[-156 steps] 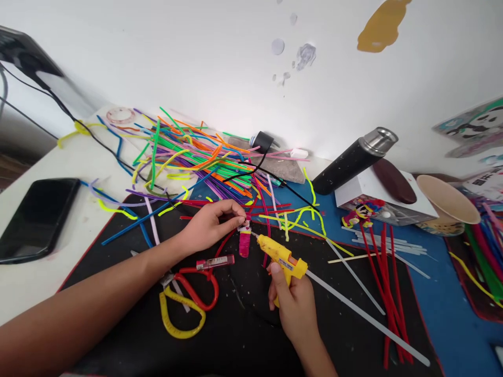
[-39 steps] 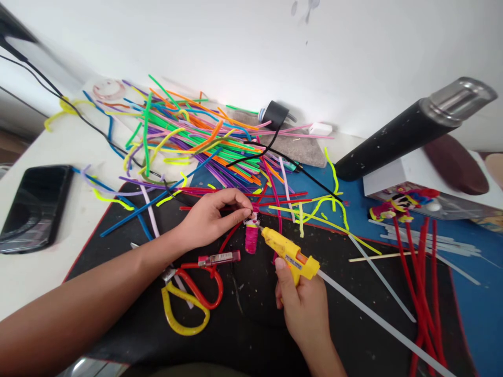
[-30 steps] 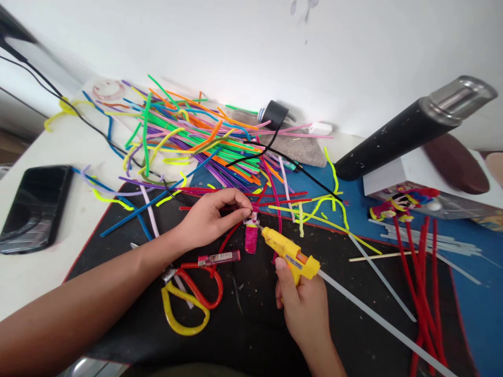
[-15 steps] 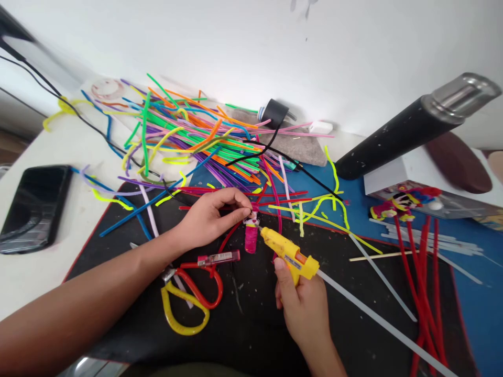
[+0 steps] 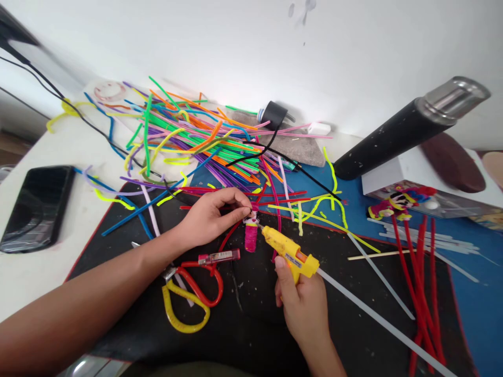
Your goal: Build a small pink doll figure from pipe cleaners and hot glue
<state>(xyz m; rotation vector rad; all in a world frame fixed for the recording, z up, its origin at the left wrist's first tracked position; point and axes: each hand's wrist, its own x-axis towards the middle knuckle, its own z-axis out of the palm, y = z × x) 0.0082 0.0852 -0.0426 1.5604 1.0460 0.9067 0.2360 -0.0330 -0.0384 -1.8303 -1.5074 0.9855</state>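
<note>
My left hand (image 5: 218,215) pinches the top of a small pink and white figure (image 5: 250,236), which hangs down over the black mat (image 5: 251,330). My right hand (image 5: 302,301) is wrapped round a yellow glue gun (image 5: 288,251). The gun's nozzle points left at the figure's white and yellow middle, close to it; whether they touch cannot be made out. A long clear glue stick (image 5: 369,311) sticks out of the gun's rear.
Scissors (image 5: 186,311) and a pink-capped small case (image 5: 219,256) lie left of centre. Behind are many pipe cleaners (image 5: 196,136), a black plug (image 5: 274,115) and a black flask (image 5: 385,133). A phone (image 5: 37,207) is at left, red pipe cleaners (image 5: 422,277) at right.
The view has shifted very slightly. Both hands keep nearly the same pose, with the glue gun's nozzle still beside the figure.
</note>
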